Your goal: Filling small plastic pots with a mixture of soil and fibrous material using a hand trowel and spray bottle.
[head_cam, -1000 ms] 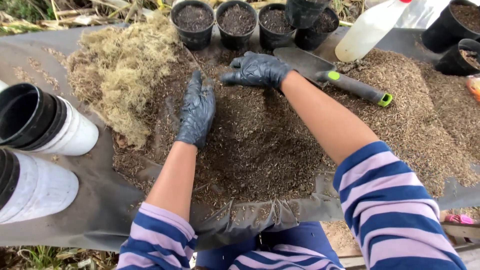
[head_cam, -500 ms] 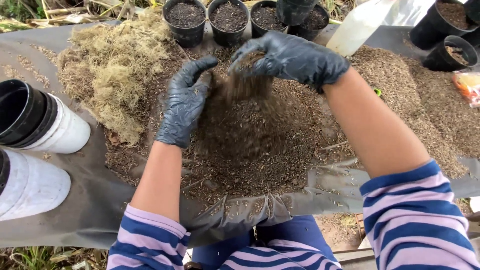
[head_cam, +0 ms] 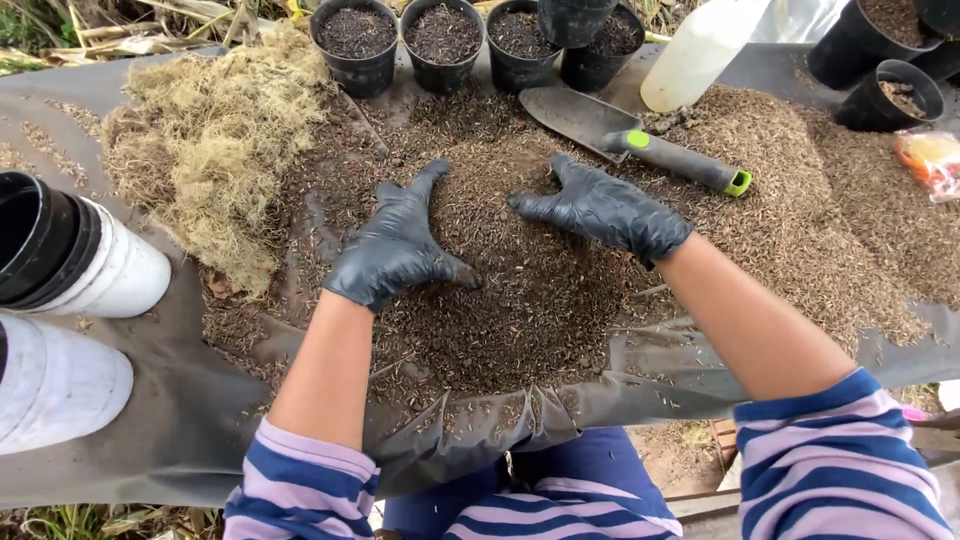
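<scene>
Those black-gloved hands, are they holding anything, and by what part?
Nothing is gripped. The left hand and right hand lie open, palms pressed on either side of the soil heap. The trowel lies untouched beyond them.

There is one view only, from a camera on the person's head. It looks steeply down and a little forward, over the person's own arms and striped sleeves at the bottom edge. It is near: the left hand (head_cam: pixel 395 250) and the right hand (head_cam: pixel 600 208) sit in the middle, on a dark soil heap (head_cam: pixel 510 290). The far edge shows a row of black pots (head_cam: pixel 440 45); the left edge cuts white pots (head_cam: pixel 90 280).
</scene>
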